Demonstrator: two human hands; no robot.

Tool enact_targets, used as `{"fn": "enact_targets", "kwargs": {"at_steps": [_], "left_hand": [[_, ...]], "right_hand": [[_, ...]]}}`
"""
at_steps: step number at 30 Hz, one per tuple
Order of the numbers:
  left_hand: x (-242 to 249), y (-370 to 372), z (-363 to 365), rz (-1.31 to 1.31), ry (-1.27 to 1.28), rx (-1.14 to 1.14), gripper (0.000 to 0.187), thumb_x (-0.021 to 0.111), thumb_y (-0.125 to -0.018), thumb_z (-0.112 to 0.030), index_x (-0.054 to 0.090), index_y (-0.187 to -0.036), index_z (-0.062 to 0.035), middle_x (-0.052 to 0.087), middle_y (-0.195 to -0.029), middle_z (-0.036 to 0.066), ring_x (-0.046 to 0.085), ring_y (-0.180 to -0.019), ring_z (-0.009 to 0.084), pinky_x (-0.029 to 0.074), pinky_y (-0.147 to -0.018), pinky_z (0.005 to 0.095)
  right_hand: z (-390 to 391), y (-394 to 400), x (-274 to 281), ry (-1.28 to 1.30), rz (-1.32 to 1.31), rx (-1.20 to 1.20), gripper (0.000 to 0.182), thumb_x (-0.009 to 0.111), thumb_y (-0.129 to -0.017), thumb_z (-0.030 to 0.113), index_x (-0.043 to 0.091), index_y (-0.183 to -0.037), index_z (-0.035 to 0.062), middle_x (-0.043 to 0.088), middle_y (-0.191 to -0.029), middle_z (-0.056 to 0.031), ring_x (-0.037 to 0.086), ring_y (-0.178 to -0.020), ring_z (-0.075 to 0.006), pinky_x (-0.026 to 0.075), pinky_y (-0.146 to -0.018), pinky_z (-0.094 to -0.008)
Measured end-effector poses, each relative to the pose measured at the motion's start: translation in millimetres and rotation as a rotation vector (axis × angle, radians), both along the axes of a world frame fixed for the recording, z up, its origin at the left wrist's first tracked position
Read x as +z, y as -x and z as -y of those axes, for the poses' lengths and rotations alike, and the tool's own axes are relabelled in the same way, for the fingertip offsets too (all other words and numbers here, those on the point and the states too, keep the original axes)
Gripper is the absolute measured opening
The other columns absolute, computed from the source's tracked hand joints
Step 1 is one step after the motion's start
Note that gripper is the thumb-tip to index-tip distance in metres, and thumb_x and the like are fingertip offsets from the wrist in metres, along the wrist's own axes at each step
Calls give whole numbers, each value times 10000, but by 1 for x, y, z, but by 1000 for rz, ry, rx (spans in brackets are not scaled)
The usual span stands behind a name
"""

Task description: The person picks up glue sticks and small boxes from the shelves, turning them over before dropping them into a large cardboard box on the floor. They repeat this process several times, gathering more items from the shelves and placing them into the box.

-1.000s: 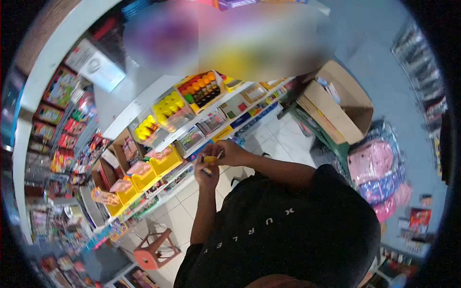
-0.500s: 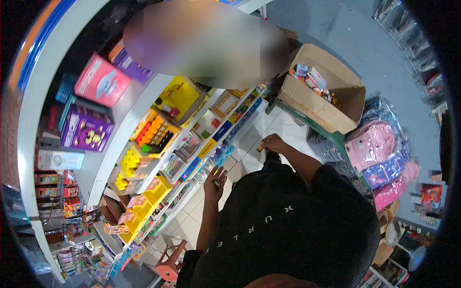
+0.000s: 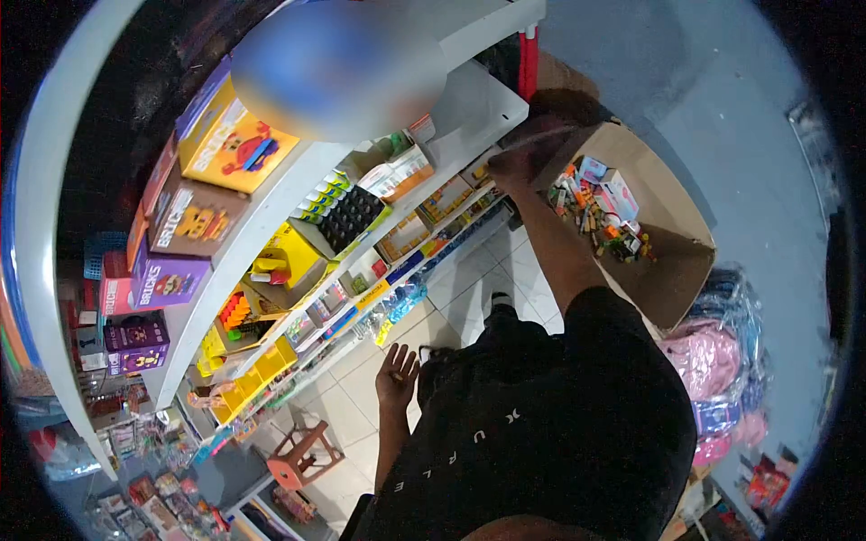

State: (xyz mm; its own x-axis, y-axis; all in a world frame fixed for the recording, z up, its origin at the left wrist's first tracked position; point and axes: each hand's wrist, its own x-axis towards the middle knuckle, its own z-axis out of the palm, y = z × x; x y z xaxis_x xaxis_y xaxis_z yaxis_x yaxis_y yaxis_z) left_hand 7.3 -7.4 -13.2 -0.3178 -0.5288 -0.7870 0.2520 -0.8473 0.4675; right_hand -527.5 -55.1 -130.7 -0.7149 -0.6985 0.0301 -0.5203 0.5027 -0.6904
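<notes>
My left hand (image 3: 397,373) is held palm up with its fingers apart, over the tiled floor beside the lower shelf. A small pale spot shows on its palm, too small to name. My right hand (image 3: 511,171) reaches to the far end of the shelf, at a tray of small items (image 3: 482,171). Its fingers are bent together in shadow, and what they hold is not clear. Right of that arm stands an open cardboard box (image 3: 672,203) with many small bottles and packets (image 3: 591,203) inside.
Boxes marked BRICKS (image 3: 239,144) line the upper shelf (image 3: 216,270). Below are yellow bins (image 3: 262,383) and a black-celled tray (image 3: 352,219). A reddish stool (image 3: 305,455) stands at lower left. Plastic-wrapped backpacks (image 3: 708,361) lie right of my body.
The view has shifted toward the shelf's far end. My right hand has moved up from over the floor to the shelf trays. My left hand has turned more palm up, its fingers spread.
</notes>
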Motion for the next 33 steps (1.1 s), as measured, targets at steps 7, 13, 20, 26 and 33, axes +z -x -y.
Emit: {"fn": "enact_targets", "kwargs": {"at_steps": [7,13,20,26,33], "left_hand": [[-1,3,-44,38,-46,219,624,432,-796,-33,384,-1417,-53,409,-1442,148,453,-1260,334,407,-1030,451],[0,9,-54,15,-59,297,615,451,-796,-49,384,-1408,-49,467,-1373,152,508,-1163,306,440,-991,416],[-21,23,-54,186,175,97,550,456,-853,-167,416,-1395,-81,505,-1345,135,527,-1102,293,452,-944,405],[-2,94,1,-82,82,170,546,430,-901,-368,443,-1378,-101,513,-1342,117,513,-1146,315,402,-977,433],[39,199,55,-348,124,60,365,445,-952,-326,560,-1175,-60,589,-1137,99,536,-1072,285,422,-933,409]], "right_hand": [[64,34,-43,-119,-356,144,609,601,-873,363,404,-1412,157,427,-1420,-182,508,-1195,-379,460,-964,-460],[63,22,11,-375,37,105,654,588,-868,399,362,-1435,164,422,-1432,-174,490,-1223,-386,454,-978,-466],[54,23,-14,-111,-193,114,501,558,-892,354,501,-1317,96,534,-1313,-158,552,-1150,-307,485,-908,-439],[9,-26,27,190,842,273,210,676,-854,175,606,-986,27,633,-943,-99,665,-763,-219,561,-661,-367],[-84,-143,138,277,1224,519,289,722,-830,77,572,-1064,-4,645,-956,-117,677,-834,-193,585,-735,-308]]}}
